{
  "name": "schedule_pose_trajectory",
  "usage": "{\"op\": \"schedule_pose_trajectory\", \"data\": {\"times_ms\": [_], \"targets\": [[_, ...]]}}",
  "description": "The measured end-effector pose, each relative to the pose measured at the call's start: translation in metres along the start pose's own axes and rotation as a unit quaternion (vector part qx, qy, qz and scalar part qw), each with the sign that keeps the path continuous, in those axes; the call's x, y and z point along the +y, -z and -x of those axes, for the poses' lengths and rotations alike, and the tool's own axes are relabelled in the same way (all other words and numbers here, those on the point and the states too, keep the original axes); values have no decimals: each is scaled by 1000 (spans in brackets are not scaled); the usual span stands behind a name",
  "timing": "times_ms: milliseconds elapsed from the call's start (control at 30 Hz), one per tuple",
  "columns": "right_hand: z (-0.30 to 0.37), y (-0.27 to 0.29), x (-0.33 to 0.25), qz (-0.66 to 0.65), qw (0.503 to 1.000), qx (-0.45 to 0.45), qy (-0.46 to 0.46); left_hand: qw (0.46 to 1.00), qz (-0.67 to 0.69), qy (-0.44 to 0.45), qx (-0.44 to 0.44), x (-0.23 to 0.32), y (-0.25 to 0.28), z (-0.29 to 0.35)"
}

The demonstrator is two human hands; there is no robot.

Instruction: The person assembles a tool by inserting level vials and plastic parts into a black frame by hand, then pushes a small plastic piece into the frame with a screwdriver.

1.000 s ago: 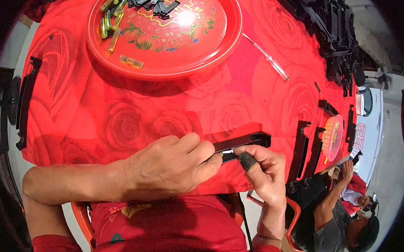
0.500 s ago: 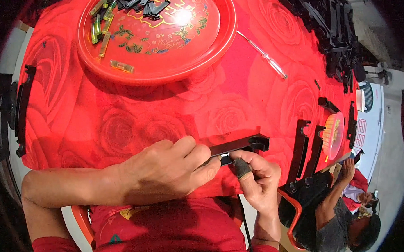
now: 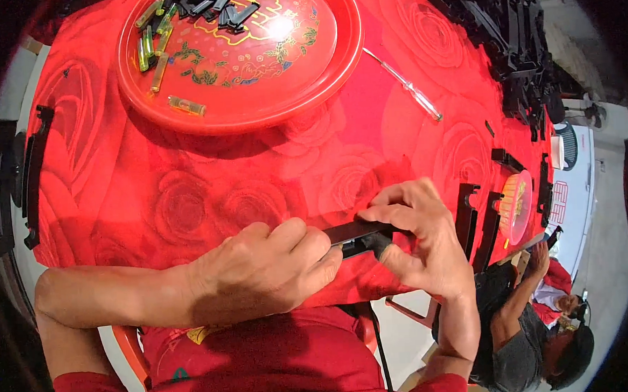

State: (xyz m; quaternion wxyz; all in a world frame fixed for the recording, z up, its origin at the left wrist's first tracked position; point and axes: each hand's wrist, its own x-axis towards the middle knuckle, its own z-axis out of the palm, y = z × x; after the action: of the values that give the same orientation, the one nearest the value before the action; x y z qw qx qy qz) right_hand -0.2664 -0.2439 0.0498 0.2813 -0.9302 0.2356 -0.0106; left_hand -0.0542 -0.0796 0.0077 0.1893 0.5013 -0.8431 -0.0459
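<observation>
Just beyond the table's near edge, a long black plastic spirit level body [image 3: 354,231] is held between both hands. Closed around its left end is my left hand [image 3: 261,272], fingers curled and thumb pressed along the near side. My right hand [image 3: 428,236] grips the other end, its fingers over the top and its thumb, in a dark finger cot, against the near side. A small pale spot shows in the slot between the hands. My fingers hide both ends of the body.
A red round tray [image 3: 248,122] holds yellow-green vials [image 3: 187,106] and small black pieces [image 3: 239,16]. Right of it lie a clear-handled screwdriver [image 3: 411,90] and a heap of black bodies [image 3: 511,47]. More bodies [image 3: 467,221] lie near a pink bowl [image 3: 525,208]. Another person sits at right.
My right hand has moved from pinching at the slot to spanning the right end of the body, fingers now on top. The left hand keeps its grip.
</observation>
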Motion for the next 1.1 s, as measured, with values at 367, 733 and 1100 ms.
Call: {"op": "schedule_pose_trajectory", "data": {"times_ms": [367, 733, 1100], "targets": [[-7, -3, 8, -178, 976, -90, -87, 999, -36, 1, 6, 3, -1, -1], [-9, -6, 12, -187, 978, -76, -57, 1000, -27, 0, 9, 3, -2, -3], [-11, -4, 8, -194, 976, -69, -75, 1000, 26, 8, 9, 2, -6, -6]]}}
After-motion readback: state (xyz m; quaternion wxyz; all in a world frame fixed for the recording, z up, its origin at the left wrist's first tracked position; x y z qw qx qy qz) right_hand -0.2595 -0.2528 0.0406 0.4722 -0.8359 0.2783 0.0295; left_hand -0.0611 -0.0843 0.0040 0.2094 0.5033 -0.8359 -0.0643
